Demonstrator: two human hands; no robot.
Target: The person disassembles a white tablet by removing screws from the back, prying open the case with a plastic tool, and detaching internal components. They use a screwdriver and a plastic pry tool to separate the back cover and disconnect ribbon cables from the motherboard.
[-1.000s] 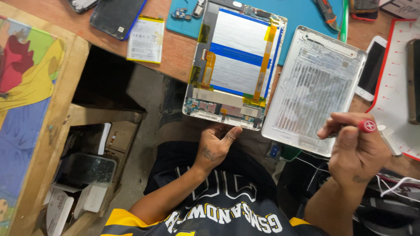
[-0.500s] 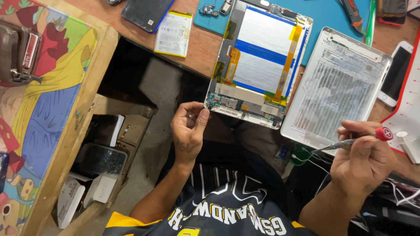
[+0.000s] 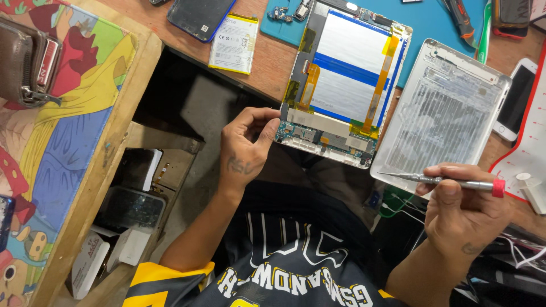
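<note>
The opened tablet [image 3: 344, 85] lies at the desk's near edge, long axis running away from the person; the left hand [image 3: 247, 145] pinches something tiny just beside its lower-left corner; the right hand [image 3: 463, 213], farther off, grips a screwdriver [image 3: 438, 181] over the removed back cover [image 3: 446, 116] to the tablet's right.

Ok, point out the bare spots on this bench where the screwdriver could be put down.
One bare strip of wood bench top lies between the loose battery and the opened tablet. Another narrow strip of blue mat shows between the tablet and the silver back cover. The right side is crowded: white phone, red-edged mat, and the right hand holding the screwdriver.
</note>
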